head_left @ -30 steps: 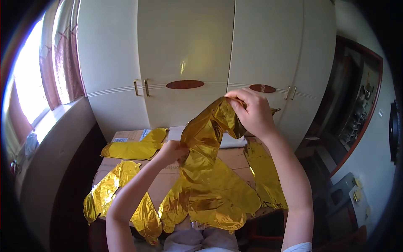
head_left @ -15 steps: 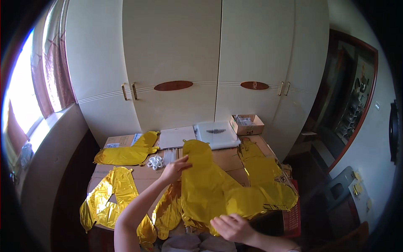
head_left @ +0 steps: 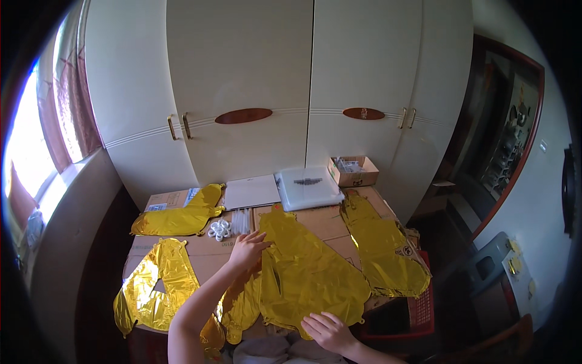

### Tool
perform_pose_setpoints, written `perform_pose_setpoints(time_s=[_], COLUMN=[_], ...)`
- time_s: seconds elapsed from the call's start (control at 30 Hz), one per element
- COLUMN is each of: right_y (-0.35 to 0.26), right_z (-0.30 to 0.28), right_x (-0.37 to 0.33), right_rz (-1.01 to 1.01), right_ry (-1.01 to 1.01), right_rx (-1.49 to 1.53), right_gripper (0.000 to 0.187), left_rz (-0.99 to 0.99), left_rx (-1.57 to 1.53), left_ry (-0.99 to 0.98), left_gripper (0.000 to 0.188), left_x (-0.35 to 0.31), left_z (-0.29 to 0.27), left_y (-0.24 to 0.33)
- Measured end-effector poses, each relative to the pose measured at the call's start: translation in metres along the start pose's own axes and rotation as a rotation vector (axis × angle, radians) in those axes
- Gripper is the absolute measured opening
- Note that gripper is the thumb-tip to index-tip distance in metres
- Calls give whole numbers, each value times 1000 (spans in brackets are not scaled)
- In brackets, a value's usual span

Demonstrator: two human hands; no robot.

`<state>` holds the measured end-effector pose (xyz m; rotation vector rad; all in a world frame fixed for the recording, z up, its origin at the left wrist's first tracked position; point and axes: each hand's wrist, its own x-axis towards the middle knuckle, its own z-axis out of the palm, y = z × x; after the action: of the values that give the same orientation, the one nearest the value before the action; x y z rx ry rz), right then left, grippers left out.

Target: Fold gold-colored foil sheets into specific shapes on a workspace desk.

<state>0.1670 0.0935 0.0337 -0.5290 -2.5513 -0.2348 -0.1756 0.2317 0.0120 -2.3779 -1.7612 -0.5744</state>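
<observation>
A flat gold foil balloon (head_left: 309, 267) lies in front of me, with a narrow slit near its left side and small tabs at its corners. My left hand (head_left: 247, 250) rests at the balloon's left edge, fingers stretched out. Near the lower edge, my right hand (head_left: 327, 332) lies palm down on the foil with its fingers slightly apart. Another gold foil piece (head_left: 242, 303) is partly hidden under my left forearm and the middle balloon. To the right spreads a gold foil balloon (head_left: 382, 249), partly covered by the middle one.
A shiny triangular foil balloon (head_left: 173, 276) and a folded one (head_left: 182, 218) lie at left. White rolls (head_left: 219, 230), clear straws (head_left: 241, 221), a pale board (head_left: 251, 193), a stack of clear bags (head_left: 309, 189) and a small carton (head_left: 353, 171) stand behind. A red basket (head_left: 424, 312) is below right.
The middle foil has come down and now lies flat as a broad triangle, leaving the right-hand balloon more exposed. Both hands stay near its edges; the view has shifted slightly.
</observation>
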Motion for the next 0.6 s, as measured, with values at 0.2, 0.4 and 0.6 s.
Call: perform_pose_setpoints(time_s=[0.2,0.4,0.6], right_y=[3,3,0], right_z=[10,13,14], right_x=[-2,-1,1], right_rz=[16,25,23], right_ry=[-30,-25,-38], right_rx=[28,68,79], right_gripper=[24,26,22], left_rz=[-30,-55,-68], left_rx=[22,-6,-131], left_ry=[4,-123,-181], left_gripper=[33,40,46], left_x=[4,2,2], left_z=[8,0,-4], left_y=[-3,-4,0])
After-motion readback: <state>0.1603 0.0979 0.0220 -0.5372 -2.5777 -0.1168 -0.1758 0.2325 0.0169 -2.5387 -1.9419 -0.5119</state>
